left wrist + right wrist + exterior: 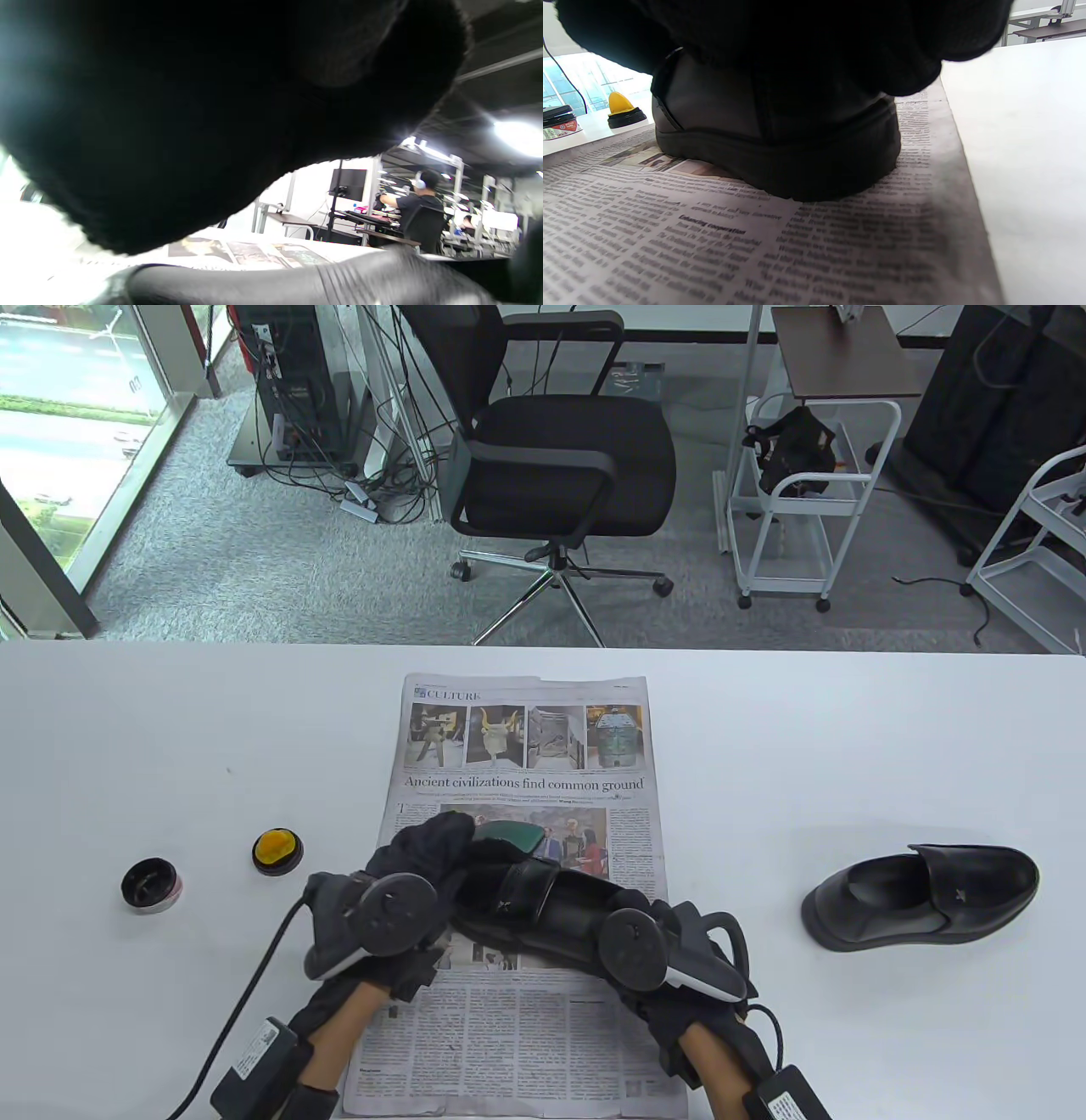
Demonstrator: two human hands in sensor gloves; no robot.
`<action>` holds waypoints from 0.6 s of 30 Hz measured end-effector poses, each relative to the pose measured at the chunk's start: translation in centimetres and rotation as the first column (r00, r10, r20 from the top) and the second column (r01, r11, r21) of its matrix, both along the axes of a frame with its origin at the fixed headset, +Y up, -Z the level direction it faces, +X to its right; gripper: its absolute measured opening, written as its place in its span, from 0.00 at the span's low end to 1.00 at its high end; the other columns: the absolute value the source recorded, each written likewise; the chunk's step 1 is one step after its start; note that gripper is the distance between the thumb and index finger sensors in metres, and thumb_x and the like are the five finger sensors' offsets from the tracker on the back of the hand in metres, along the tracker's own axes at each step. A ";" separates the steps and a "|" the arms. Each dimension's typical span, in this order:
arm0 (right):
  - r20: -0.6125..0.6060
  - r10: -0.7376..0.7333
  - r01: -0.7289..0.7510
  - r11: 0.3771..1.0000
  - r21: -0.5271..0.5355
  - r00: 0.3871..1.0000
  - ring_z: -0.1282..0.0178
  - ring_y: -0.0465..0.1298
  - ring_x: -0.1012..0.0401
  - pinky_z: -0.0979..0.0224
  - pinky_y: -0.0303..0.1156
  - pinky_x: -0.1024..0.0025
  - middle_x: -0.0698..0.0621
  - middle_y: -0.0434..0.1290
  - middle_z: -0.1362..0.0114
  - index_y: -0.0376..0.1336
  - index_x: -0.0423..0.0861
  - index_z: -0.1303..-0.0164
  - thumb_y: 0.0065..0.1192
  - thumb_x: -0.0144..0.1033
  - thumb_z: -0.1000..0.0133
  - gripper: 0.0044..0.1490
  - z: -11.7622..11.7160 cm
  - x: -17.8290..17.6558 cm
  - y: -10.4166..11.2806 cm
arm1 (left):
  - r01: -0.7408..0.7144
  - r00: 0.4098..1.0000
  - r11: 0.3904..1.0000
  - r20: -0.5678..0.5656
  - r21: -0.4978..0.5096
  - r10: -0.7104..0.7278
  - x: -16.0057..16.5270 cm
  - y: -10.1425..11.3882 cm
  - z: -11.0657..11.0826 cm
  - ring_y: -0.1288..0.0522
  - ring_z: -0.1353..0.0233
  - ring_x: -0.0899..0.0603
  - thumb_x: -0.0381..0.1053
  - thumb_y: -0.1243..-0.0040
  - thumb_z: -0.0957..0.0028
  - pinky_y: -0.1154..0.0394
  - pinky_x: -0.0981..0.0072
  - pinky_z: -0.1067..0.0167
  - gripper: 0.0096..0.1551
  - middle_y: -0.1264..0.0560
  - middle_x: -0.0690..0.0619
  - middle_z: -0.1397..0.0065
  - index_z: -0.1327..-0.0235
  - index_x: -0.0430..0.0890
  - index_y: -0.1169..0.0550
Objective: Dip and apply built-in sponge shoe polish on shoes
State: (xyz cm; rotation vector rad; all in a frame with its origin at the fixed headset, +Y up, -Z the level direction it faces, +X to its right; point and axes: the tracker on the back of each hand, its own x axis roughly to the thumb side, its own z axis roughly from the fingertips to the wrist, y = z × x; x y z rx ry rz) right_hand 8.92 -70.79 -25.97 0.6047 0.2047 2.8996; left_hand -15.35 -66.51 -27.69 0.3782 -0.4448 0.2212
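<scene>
A black loafer (543,903) lies across the newspaper (517,1027), toe to the left. My left hand (428,848) grips its toe end, fingers curled over the top. My right hand (636,906) grips the heel end. In the right wrist view my fingers (814,46) wrap over the heel (780,144), and the sole rests on the paper. In the left wrist view my glove (191,106) fills most of the frame above the shoe's leather (297,284). The open polish tin (153,885) and its lid with the yellow sponge (277,851) stand apart at the left.
The second black loafer (920,895) sits on the bare table at the right. The tin (560,123) and the sponge lid (621,110) also show in the right wrist view. An office chair (560,466) and carts stand beyond the table's far edge.
</scene>
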 end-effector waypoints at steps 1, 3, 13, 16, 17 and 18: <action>0.000 0.000 0.000 1.000 0.000 1.000 0.42 0.75 0.40 0.36 0.71 0.38 0.46 0.63 0.28 0.67 0.51 0.43 0.60 0.44 0.48 0.24 0.0 0.0 0.0 | 0.035 0.999 0.999 0.029 0.023 -0.036 0.6 -0.4 0.2 0.18 0.33 0.35 0.49 0.36 0.40 0.20 0.44 0.40 0.24 0.22 0.47 0.27 0.32 0.54 0.31; 0.000 0.000 0.000 1.000 0.001 1.000 0.42 0.75 0.40 0.36 0.70 0.38 0.46 0.63 0.28 0.67 0.51 0.43 0.60 0.44 0.48 0.24 0.0 0.0 0.0 | 0.119 0.989 0.991 0.081 0.055 -0.123 1.9 -1.5 0.5 0.19 0.32 0.36 0.51 0.36 0.41 0.20 0.45 0.40 0.24 0.21 0.47 0.28 0.33 0.54 0.30; -0.002 -0.002 0.002 1.000 0.004 1.000 0.43 0.75 0.39 0.36 0.70 0.38 0.46 0.62 0.28 0.67 0.51 0.43 0.60 0.44 0.48 0.24 0.0 0.0 -0.1 | 0.266 0.934 0.957 0.278 -0.113 -0.226 1.8 -3.3 -0.2 0.23 0.27 0.33 0.48 0.38 0.40 0.24 0.39 0.36 0.24 0.25 0.42 0.23 0.31 0.50 0.25; -0.002 -0.007 0.007 1.000 0.002 1.000 0.43 0.75 0.39 0.36 0.70 0.38 0.46 0.62 0.28 0.67 0.51 0.42 0.60 0.44 0.48 0.24 0.0 0.0 -0.1 | 0.394 0.904 0.914 0.218 -0.095 -0.367 1.0 -3.6 -0.4 0.22 0.27 0.34 0.48 0.37 0.40 0.23 0.40 0.36 0.23 0.25 0.44 0.23 0.31 0.51 0.25; -0.002 -0.008 0.008 1.000 0.001 1.000 0.43 0.75 0.39 0.36 0.70 0.38 0.46 0.62 0.28 0.67 0.51 0.42 0.60 0.44 0.48 0.24 0.0 0.0 -0.1 | 0.405 0.903 0.910 0.199 -0.093 -0.381 0.7 -3.6 -0.5 0.22 0.27 0.34 0.47 0.37 0.40 0.23 0.39 0.37 0.23 0.24 0.44 0.23 0.32 0.51 0.24; -0.002 -0.008 0.008 1.000 0.000 1.000 0.43 0.75 0.39 0.36 0.70 0.38 0.46 0.62 0.28 0.67 0.51 0.43 0.60 0.44 0.48 0.24 0.0 0.0 -0.1 | 0.424 0.901 0.899 0.154 -0.110 -0.406 0.1 -3.6 -0.6 0.21 0.27 0.34 0.47 0.37 0.40 0.23 0.39 0.37 0.23 0.24 0.43 0.24 0.32 0.51 0.24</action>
